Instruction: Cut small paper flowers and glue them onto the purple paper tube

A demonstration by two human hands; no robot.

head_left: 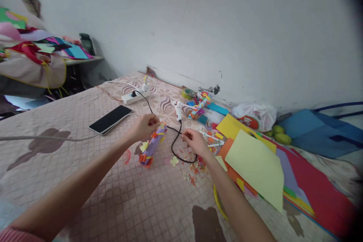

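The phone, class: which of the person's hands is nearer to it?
Left. The left hand is right of the phone; the right hand is farther right, past the purple craft.

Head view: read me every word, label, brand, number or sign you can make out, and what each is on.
No text can be read with certainty.
White plastic bag: a red-orange print with pale marks like lettering, too blurred to read.
White glue gun: any marking is too small to read.
Phone: dark screen, no text showing.
Purple craft piece at the left hand: no lettering visible.
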